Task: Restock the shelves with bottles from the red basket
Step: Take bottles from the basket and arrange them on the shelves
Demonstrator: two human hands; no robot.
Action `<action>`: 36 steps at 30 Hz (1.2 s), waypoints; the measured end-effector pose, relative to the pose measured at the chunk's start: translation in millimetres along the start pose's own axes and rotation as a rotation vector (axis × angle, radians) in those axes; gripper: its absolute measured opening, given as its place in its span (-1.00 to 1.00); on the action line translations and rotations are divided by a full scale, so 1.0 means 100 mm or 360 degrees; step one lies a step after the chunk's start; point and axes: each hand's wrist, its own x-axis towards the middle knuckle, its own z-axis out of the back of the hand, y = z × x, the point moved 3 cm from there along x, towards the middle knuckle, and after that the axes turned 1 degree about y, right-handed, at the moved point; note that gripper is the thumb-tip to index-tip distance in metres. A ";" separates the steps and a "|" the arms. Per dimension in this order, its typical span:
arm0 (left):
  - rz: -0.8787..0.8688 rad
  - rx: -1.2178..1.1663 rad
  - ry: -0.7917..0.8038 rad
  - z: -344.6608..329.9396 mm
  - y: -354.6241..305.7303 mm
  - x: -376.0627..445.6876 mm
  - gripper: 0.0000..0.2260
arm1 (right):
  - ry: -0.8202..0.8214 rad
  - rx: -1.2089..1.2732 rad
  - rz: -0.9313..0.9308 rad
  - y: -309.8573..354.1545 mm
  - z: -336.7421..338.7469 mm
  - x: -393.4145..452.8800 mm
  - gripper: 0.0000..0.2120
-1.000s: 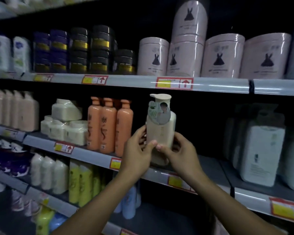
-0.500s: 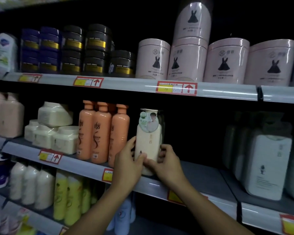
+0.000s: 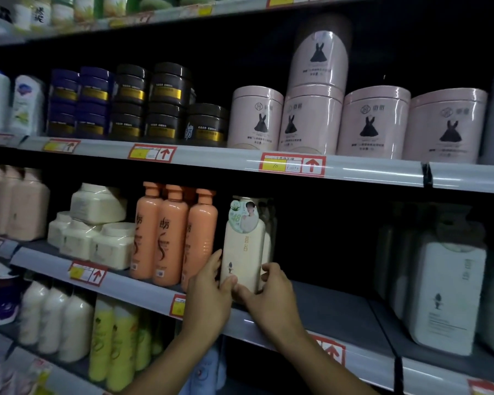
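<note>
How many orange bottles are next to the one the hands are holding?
3 in front, side by side on the middle shelf: left, middle, right, just left of the cream bottle. More orange caps peek out behind, so others may be hidden.

Dim, grainy picture: shelf recesses fall into black shadow, glare streaks the shelf edge strip (image 3: 368,172) and pink tins (image 3: 374,121), and the edges curve and blur.

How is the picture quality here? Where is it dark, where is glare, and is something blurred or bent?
Head view: dim overall; the shelf space right of the cream bottle is almost black. Glare streaks run along the pink tubs and the shelf rail. Jars on the top shelf look blurred. The wide lens bends the shelves. Both hands, left and right, are reasonably sharp.
</note>
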 end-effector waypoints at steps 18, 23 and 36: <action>0.0144 -0.0268 0.0866 -1.24 -0.43 -2.90 -0.70 | 0.0087 -0.0600 -0.0013 -1.58 2.08 -2.57 -0.68; 0.0472 -0.0119 0.1576 -1.62 0.12 -4.38 -0.67 | 0.0494 -0.0898 -0.0684 -3.01 2.52 -3.86 -0.74; 0.0841 -0.0203 0.2030 -2.09 0.69 -5.25 -0.73 | 0.1748 -0.1154 -0.1287 -4.14 2.15 -5.12 -0.64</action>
